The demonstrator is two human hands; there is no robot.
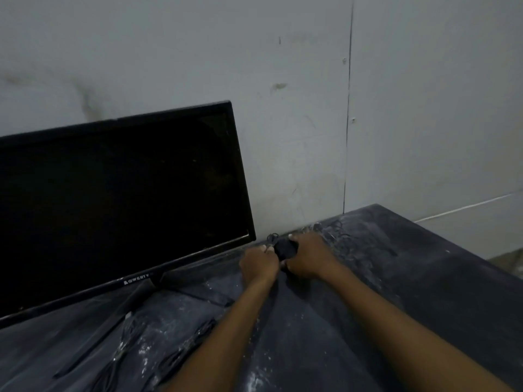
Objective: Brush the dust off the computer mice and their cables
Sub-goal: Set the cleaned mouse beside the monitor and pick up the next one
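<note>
**Both hands at the black mouse by the wall**

The right hand (307, 257) grips a small black computer mouse (285, 248) near the grey wall (283, 108), beside the black flat monitor (119, 199). The left hand (259, 263) is curled against it, pinching something too dark to identify. White dust streaks the dark table (410, 278).

Dusty matt table (424, 278), glossy monitor (113, 199)

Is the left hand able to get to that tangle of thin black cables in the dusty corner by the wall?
Probably not straight away. The left hand sits left of the small black mouse, and the right hand lies between it and the tangle of thin black cables.
</note>
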